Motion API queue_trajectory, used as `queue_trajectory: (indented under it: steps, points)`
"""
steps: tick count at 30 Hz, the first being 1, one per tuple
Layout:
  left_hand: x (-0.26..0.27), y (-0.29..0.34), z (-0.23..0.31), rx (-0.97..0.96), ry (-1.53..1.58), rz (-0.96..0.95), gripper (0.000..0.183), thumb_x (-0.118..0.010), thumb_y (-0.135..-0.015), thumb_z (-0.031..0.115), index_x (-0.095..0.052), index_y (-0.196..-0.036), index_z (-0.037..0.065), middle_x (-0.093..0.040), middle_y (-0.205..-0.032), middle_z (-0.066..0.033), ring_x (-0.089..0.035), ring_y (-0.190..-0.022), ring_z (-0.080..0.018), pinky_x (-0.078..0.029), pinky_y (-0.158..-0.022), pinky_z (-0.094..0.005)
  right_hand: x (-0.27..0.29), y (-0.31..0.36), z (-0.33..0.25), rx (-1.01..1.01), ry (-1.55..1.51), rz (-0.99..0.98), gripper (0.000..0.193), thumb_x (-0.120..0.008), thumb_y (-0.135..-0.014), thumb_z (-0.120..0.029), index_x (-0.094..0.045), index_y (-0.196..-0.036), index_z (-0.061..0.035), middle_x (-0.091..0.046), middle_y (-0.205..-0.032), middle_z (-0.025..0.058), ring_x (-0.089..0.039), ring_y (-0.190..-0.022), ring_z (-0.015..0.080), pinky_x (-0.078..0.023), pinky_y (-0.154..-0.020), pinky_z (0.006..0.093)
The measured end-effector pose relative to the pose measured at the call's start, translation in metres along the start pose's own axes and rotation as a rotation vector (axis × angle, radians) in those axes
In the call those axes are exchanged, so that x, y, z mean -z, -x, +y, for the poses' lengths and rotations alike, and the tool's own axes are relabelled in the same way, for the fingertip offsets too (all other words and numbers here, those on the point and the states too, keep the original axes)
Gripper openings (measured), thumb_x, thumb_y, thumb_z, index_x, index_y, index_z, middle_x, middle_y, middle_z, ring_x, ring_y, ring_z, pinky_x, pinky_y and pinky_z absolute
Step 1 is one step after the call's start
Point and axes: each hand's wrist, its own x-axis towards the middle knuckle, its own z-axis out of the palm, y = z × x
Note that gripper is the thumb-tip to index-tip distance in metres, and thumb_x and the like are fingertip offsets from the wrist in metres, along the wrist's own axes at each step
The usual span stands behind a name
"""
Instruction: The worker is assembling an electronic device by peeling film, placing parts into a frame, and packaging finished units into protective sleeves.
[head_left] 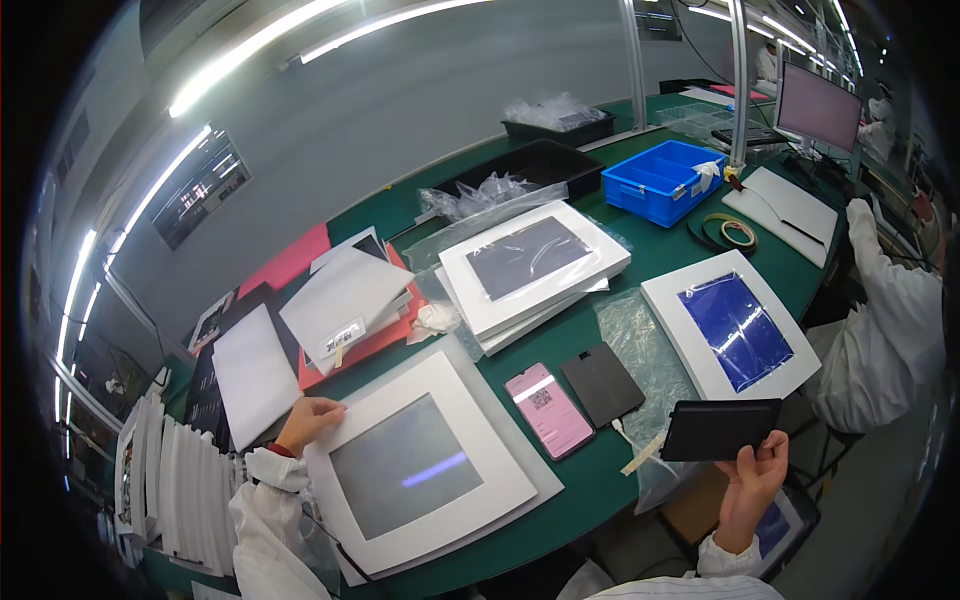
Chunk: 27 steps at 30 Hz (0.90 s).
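My left hand [312, 424] is at the upper left edge of a white-framed display [345, 512], its fingers closed on the rim. The display's grey screen carries a bluish light streak, and a white sheet lies beneath it. Out over the table's right front edge, my right hand [752, 488] grips a flat black rectangular device [722, 430] by its lower edge, thumb in front. Between the hands lie a phone [550, 410] with a pink screen showing a square code, and a dark grey flat box [603, 384] with a white cable plug beside it.
Stacked white-framed panels [605, 262] stand behind, with a blue-screened framed panel [655, 290] at right. A blue divided bin [640, 205], tape rolls [738, 236] and a black tray [565, 160] sit farther back. White panels [190, 490] stand in a row at left. A co-worker's sleeve [880, 330] is at right.
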Motion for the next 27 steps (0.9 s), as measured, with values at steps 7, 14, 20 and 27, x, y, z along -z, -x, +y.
queue_trajectory:
  steps: [7,14,20,27]
  points:
    - [-0.007,0.166,0.093,-0.113,0.047,0.249,0.016,-0.062,-0.080,0.004,-0.067,-0.094,-0.002,-0.068,-0.089,-0.0074,-0.062,-0.084,-0.0126,-0.048,-0.078,-0.0262,0.033,0.026,-0.001,-0.049,-0.035,-0.030,0.030,-0.064,-0.086,-0.006,-0.042,-0.106,-0.0069,-0.054,-0.099,0.0051,-0.060,-0.088,0.0130,-0.058,-0.066,0.0273]
    - [-0.152,0.341,0.030,0.034,-0.036,-0.230,0.027,-0.068,-0.080,0.016,-0.067,-0.104,0.005,-0.064,-0.105,-0.0178,-0.060,-0.100,-0.0309,-0.046,-0.089,-0.0365,0.071,0.060,0.006,-0.136,-0.104,-0.207,0.035,-0.060,-0.089,-0.002,-0.044,-0.119,-0.0067,-0.053,-0.107,0.0018,-0.058,-0.093,0.0125,-0.057,-0.077,0.0287]
    - [-0.304,0.258,-0.151,0.255,0.380,0.579,0.047,-0.071,-0.081,0.024,-0.055,-0.119,0.001,-0.060,-0.107,-0.0160,-0.055,-0.101,-0.0300,-0.044,-0.089,-0.0368,0.075,0.086,-0.018,-0.149,-0.071,-0.221,0.029,-0.062,-0.088,-0.004,-0.045,-0.112,-0.0086,-0.054,-0.102,0.0009,-0.059,-0.092,0.0112,-0.059,-0.074,0.0310]
    - [-0.354,0.205,-0.213,-0.480,0.482,0.247,0.037,-0.066,-0.087,0.026,-0.057,-0.114,0.001,-0.060,-0.100,-0.0097,-0.056,-0.089,-0.0223,-0.046,-0.079,-0.0335,0.083,0.119,-0.042,-0.219,0.046,-0.015,0.026,-0.063,-0.085,-0.003,-0.043,-0.100,-0.0122,-0.056,-0.094,0.0004,-0.062,-0.082,0.0123,-0.060,-0.063,0.0318]
